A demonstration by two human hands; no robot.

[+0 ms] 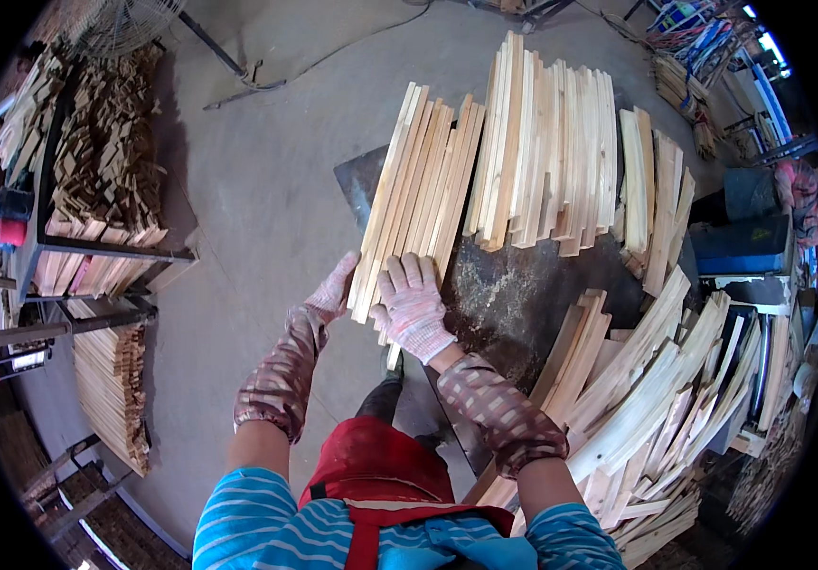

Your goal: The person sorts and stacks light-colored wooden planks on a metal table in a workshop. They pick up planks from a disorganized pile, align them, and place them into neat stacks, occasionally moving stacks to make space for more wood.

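A row of long wooden strips (418, 176) lies side by side in front of me on a dark tabletop (499, 294), their near ends uneven. My right hand (413, 306), in a pale knitted glove, rests on top of the near ends with its fingers stretched out flat. Against the outer left edge of the same row lies my left hand (335, 287), gloved too; its fingers are straight along the side of the strip. One strip sticks out toward me below my right hand. A taller pile of wooden strips (551, 142) stands just right of the row.
Shorter boards (651, 195) lie beyond the pile. At the lower right is a loose heap of wooden slats (656, 399). A metal rack (119, 249) with stacked wood stands on the left, a fan (119, 24) at the far left, and a blue box (741, 249) on the right.
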